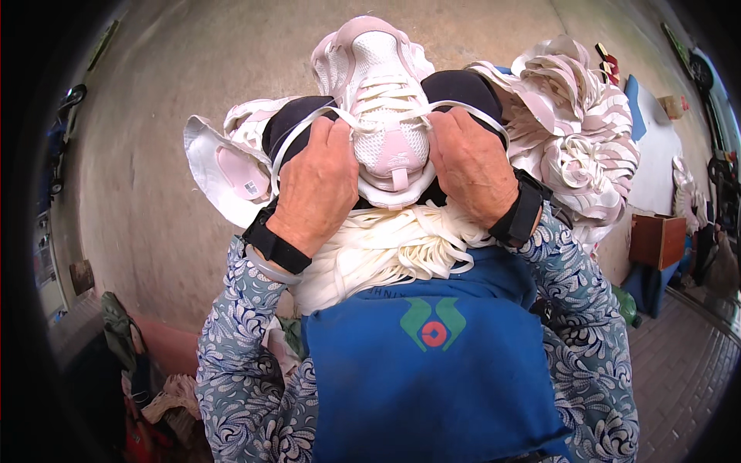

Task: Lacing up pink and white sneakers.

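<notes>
A pink and white mesh shoe upper [401, 58] lies across my knees, its tongue tab toward me. A cream shoelace [384, 86] crosses its upper eyelets, with a loose length looping out on each side. Closed at the left edge of the upper is my left hand [318, 181], its fingers curled on the lace. My right hand [472, 163] mirrors it at the right edge, also closed where the lace comes out. Both sets of fingertips are partly hidden. A thick bundle of loose cream laces [401, 247] rests in my lap above the blue apron [432, 386].
Stacked shoe uppers [579, 116] stand at my right, and more uppers [231, 166] lie at my left. Beyond the right stack are a brown wooden box [657, 240] and a pale board [656, 170]. Concrete floor [170, 92] spreads ahead.
</notes>
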Demonstrator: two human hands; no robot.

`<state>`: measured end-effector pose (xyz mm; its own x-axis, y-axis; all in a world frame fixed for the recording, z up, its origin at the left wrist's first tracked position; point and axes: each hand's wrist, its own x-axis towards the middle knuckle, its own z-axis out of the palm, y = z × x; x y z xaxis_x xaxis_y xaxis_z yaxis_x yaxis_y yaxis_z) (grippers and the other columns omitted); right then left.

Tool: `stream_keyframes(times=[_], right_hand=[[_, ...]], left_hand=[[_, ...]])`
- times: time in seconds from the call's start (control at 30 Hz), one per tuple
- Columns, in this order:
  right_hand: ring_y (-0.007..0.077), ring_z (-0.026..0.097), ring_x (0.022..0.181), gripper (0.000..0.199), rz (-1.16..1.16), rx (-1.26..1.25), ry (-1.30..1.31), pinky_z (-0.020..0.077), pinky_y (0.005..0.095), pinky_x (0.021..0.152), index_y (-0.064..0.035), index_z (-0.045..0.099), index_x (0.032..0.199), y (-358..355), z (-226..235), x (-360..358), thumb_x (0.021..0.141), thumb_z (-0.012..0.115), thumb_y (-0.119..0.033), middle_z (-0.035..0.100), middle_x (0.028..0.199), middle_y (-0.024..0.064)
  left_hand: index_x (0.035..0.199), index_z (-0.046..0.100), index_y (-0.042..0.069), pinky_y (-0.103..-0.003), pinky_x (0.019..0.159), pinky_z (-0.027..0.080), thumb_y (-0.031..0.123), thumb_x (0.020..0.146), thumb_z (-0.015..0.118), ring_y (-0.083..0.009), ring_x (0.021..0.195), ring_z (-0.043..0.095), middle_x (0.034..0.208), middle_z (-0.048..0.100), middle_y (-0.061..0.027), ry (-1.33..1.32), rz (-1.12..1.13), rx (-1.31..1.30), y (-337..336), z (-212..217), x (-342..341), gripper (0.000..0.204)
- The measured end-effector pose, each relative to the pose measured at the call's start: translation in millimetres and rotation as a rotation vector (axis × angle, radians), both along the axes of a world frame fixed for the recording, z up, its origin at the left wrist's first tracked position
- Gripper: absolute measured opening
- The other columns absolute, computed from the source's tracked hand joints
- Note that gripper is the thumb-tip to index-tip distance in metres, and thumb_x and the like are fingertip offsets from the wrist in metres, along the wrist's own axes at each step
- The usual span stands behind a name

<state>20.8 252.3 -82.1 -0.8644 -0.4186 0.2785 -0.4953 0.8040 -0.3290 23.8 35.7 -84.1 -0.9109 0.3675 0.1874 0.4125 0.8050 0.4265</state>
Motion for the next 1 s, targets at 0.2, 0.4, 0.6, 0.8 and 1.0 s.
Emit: stream_keyframes(times=[0.2,0.4,0.6,0.8,1.0], right_hand=[[0.0294,0.06,0.071,0.023,0.043,0.059,0.069,0.0491,0.0393,0.063,-0.0044,0.05,0.1,-6,14,3,0.079,0.059,-0.008,0.056,0.084,0.0123],[0.0211,0.057,0.071,0.025,0.086,0.246,0.161,0.0438,0.0328,0.063,-0.0049,0.06,0.1,-13,17,1,0.078,0.059,-0.016,0.055,0.083,0.0076],[0.0223,0.051,0.081,0.013,0.169,0.333,0.337,0.0379,0.0355,0.069,-0.0032,0.064,0.071,-23,22,-14,0.07,0.061,-0.016,0.052,0.083,0.0072],[0.0249,0.05,0.081,0.012,0.215,0.038,0.174,0.0406,0.0358,0.073,-0.0034,0.059,0.08,-18,32,-6,0.07,0.063,-0.008,0.05,0.086,0.0081],[0.0211,0.055,0.073,0.007,0.248,-0.587,-0.288,0.0461,0.0316,0.067,-0.001,0.058,0.092,-9,44,3,0.086,0.061,-0.002,0.053,0.084,0.0093]], left_hand=[[0.105,0.05,0.0,-0.044,0.063,0.049,0.0,0.088,0.053,-0.0395,0.082,0.06,0.095,0.056,-0.0184,0.075,0.024,0.115,0,8,2,0.016],[0.108,0.053,0.006,-0.044,0.061,0.05,-0.006,0.082,0.054,-0.0376,0.074,0.061,0.092,0.058,-0.0149,0.091,-0.035,0.097,2,7,1,0.028],[0.099,0.054,0.008,-0.038,0.056,0.053,0.002,0.079,0.058,-0.0294,0.074,0.062,0.089,0.054,-0.0115,0.136,-0.095,-0.159,8,24,-8,0.021],[0.09,0.055,0.005,-0.038,0.069,0.048,0.004,0.077,0.059,-0.0287,0.079,0.056,0.09,0.052,-0.0111,0.37,-0.236,-0.105,0,16,-19,0.014],[0.093,0.058,0.001,-0.037,0.068,0.05,-0.005,0.075,0.067,-0.0306,0.08,0.06,0.09,0.059,-0.0131,0.303,-0.299,0.265,-3,28,-2,0.022]])
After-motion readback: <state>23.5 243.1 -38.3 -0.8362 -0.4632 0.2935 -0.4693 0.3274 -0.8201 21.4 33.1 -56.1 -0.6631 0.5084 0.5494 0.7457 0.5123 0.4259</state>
